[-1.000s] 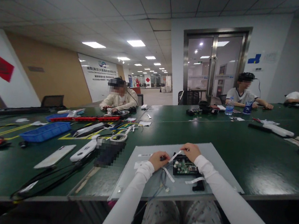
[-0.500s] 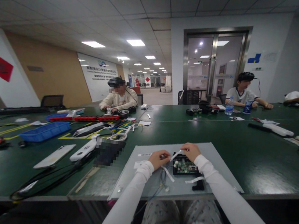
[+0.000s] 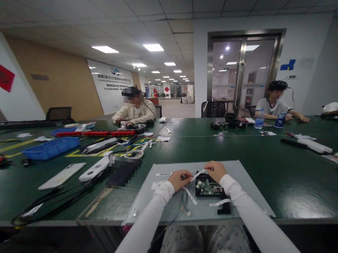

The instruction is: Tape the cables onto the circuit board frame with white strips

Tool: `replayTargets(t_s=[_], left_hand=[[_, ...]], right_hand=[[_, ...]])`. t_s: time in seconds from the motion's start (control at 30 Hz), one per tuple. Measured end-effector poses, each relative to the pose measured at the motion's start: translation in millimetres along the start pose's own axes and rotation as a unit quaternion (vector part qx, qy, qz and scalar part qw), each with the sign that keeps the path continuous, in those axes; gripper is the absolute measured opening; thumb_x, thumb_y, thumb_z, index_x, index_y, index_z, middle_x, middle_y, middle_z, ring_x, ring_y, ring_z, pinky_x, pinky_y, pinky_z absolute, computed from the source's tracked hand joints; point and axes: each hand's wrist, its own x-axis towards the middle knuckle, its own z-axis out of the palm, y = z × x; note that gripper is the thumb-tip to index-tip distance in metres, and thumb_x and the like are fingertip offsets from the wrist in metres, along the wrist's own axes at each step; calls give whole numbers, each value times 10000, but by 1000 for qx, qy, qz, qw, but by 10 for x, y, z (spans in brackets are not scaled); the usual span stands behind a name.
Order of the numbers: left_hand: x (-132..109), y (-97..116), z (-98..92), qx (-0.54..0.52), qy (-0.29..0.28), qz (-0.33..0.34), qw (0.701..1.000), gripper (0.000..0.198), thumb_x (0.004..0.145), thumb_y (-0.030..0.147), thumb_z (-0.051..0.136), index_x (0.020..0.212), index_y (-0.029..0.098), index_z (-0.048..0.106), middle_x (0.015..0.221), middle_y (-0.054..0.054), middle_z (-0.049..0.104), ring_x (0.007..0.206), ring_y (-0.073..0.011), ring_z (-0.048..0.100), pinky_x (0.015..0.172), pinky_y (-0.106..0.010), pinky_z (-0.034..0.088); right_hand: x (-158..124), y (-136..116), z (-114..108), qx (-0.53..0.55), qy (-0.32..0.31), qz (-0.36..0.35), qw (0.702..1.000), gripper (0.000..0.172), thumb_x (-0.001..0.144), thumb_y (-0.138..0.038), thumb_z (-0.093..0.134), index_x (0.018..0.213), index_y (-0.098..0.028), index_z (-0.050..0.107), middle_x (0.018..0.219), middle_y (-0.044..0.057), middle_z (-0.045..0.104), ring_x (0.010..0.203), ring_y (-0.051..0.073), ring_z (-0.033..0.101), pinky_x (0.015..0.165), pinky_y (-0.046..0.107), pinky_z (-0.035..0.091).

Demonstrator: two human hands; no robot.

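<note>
A white strip [image 3: 198, 175] runs between my two hands, above the left edge of a green circuit board in a black frame [image 3: 210, 188]. My left hand [image 3: 180, 180] is closed on the strip's lower end, and my right hand [image 3: 215, 170] pinches its upper end. Below my left hand, another white strip [image 3: 191, 196] lies beside thin wires with a small white connector [image 3: 188, 213]. Near my right wrist are a third pale strip [image 3: 220, 203] and a small black part [image 3: 224, 209]. All of this rests on a grey panel [image 3: 158, 202].
Left of the panel lie a dark pixelated item [image 3: 123, 173], a white device [image 3: 95, 169], a white phone [image 3: 61, 176], black cables and a blue tray [image 3: 51, 148]. Bottles [image 3: 259, 119] stand farther back. Three people sit around the green table [image 3: 303, 174].
</note>
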Motion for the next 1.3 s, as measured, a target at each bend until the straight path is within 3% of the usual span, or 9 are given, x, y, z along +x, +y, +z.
replayTargets(t_s=[0.33,1.3], left_hand=[[7,-11,-17,51,-26,8,998,179,697,255,533,797,178,661,772,-11,649,729,-134,548,685,-226,399],[13,-20,-17,51,-35,34,997,195,729,269,511,831,198,661,789,-17,629,769,-139,539,731,-240,397]], right_hand=[[-12,-26,-11,-27,-14,5,1000,224,674,-102,487,762,-188,674,819,20,644,734,123,552,710,228,408],[-3,-12,-14,-29,1,5,1000,238,644,-78,473,735,-181,667,801,20,644,727,123,553,724,229,407]])
